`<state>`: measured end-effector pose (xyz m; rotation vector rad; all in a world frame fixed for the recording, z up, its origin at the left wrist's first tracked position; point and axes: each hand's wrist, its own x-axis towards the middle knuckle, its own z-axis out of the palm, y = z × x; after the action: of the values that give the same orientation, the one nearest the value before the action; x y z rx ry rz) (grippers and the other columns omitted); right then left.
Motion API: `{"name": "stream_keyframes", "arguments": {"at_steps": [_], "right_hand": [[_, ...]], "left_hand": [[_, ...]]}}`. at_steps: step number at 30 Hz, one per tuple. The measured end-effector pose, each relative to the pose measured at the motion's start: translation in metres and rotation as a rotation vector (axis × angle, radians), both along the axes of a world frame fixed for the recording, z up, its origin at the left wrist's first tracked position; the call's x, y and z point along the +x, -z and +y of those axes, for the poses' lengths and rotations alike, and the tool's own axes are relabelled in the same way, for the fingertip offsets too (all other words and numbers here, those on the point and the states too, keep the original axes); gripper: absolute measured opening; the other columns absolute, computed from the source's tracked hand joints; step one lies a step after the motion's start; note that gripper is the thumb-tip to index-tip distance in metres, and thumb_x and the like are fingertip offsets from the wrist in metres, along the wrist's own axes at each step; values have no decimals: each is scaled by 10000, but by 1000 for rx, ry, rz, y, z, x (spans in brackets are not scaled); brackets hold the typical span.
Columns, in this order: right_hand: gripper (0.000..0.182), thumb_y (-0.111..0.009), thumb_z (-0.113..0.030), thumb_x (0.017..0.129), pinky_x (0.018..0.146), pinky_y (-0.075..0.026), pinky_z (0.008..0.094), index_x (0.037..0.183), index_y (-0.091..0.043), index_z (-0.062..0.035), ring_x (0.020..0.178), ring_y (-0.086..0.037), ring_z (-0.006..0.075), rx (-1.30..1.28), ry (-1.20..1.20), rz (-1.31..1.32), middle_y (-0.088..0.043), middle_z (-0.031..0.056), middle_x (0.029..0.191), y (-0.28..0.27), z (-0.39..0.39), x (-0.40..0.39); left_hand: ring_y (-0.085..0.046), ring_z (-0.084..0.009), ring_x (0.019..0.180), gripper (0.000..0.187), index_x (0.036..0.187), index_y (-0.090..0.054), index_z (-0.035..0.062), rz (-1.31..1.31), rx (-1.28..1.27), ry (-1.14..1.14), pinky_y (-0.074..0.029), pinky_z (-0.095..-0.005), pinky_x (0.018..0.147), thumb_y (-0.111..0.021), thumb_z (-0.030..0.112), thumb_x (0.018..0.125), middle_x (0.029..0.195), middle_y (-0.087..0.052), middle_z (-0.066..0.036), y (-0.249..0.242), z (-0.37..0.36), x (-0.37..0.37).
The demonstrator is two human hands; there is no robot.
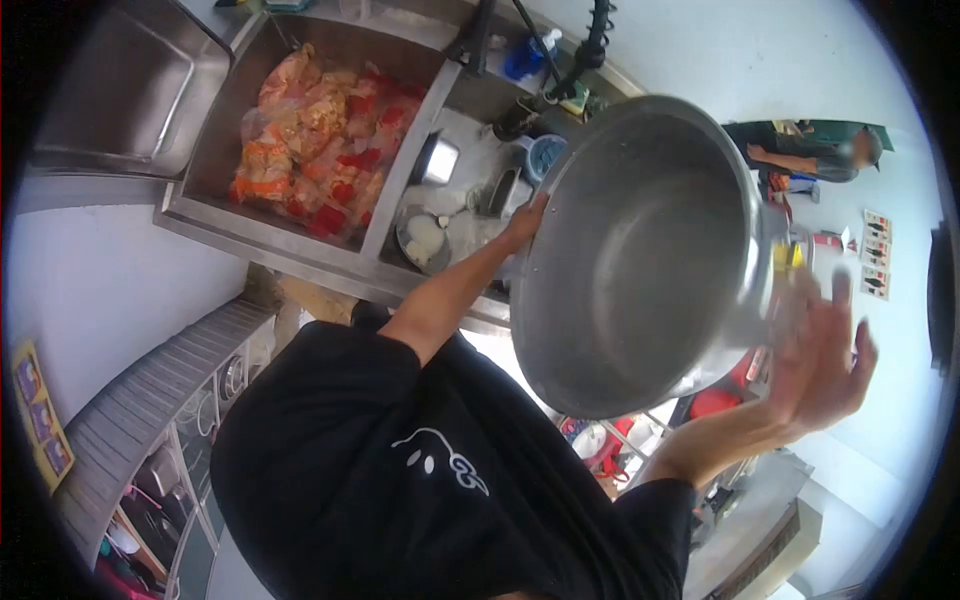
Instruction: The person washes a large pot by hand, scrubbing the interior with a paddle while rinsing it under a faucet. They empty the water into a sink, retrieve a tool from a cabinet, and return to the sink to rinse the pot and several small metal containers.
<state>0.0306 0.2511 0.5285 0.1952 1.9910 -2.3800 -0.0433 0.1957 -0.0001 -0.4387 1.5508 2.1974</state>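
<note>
A large, deep metal pot point(650, 250) is tipped on its side, with its bare inside facing me. My left hand point(525, 222) is closed on the pot's edge on the sink side; whether it grips a handle there is hidden. My right hand point(815, 365) is raised off the pot's opposite side, near the handle point(773, 222). Its fingers are spread and blurred, with nothing in them. Beside my left hand, the sink's second basin holds a metal container point(436, 158), a pan with something white point(425, 240) and a light-blue tub point(543, 155).
The other sink basin point(205, 160) is full of orange-pink, meat-like pieces point(320, 150) with red packets and clear plastic. A steel basin point(130, 90) stands beside it. A coiled tap hose point(598, 40) hangs behind the pot. Another person point(825, 160) is farther off.
</note>
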Motion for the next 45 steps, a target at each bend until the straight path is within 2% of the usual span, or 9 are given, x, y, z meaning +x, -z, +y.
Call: {"name": "stream_keyframes", "arguments": {"at_steps": [8,14,19,22,29,34,36,40,45], "right_hand": [[342,-411,-304,934,424,-241,205,1131,-456,-28,609,-299,110,-112,75,156,-438,197,1022,58,119,85],[417,-430,-335,932,448,-198,236,1082,-477,51,609,-269,113,-387,170,279,-439,298,1085,61,115,145],[374,-492,-299,899,479,-214,245,1004,-437,55,632,-310,151,-339,595,357,-355,419,1135,25,86,219],[317,-570,-215,839,512,-213,282,844,-288,-72,638,-257,144,-408,624,466,-289,284,1109,0,47,257],[295,-550,-226,850,564,-226,310,860,-312,-51,691,-267,167,-333,604,552,-251,166,1013,-16,18,342],[287,-524,-237,867,581,-236,314,882,-331,-25,731,-291,183,-204,788,523,-247,179,1041,-14,11,371],[294,-522,-252,871,594,-240,313,866,-331,-28,737,-286,182,-204,813,507,-263,198,1064,-9,18,380],[307,-518,-269,876,602,-243,317,868,-325,-32,735,-280,179,-274,725,478,-282,227,1086,7,38,395],[323,-524,-286,875,598,-245,320,847,-305,-50,702,-264,163,-292,896,474,-290,287,1144,19,51,405]], "left_hand": [[-551,-386,1114,687,1202,-570,-1,209,-642,75,-436,-434,900,-429,599,898,1198,-568,-269,-37,-105,-45],[-571,-146,968,469,1108,-601,7,98,27,351,-458,-298,826,-534,434,928,1046,-621,-68,-33,-99,-44],[-566,-109,933,369,1100,-621,66,265,-80,639,-474,-285,771,-538,387,938,1020,-625,-29,-56,-75,-9],[-615,-145,871,342,1057,-671,81,375,38,635,-498,-322,735,-590,374,900,997,-677,-34,-49,-99,-17],[-641,-368,920,348,946,-664,25,666,-991,-182,-501,-453,797,-510,325,859,941,-668,-212,-14,-269,-180],[-665,-376,812,311,925,-665,46,803,-1227,649,-524,-452,701,-535,318,849,984,-668,-217,-3,-282,-292],[-675,-339,740,265,929,-631,70,161,-646,388,-526,-468,653,-534,309,869,908,-683,-147,7,-271,-288],[-664,-217,675,140,867,-537,128,181,-121,321,-513,-325,527,-537,267,878,809,-662,-56,5,-277,-290],[-624,-205,685,90,874,-522,57,966,-446,16,-486,-350,584,-535,145,864,727,-629,-54,34,-262,-265]]}}
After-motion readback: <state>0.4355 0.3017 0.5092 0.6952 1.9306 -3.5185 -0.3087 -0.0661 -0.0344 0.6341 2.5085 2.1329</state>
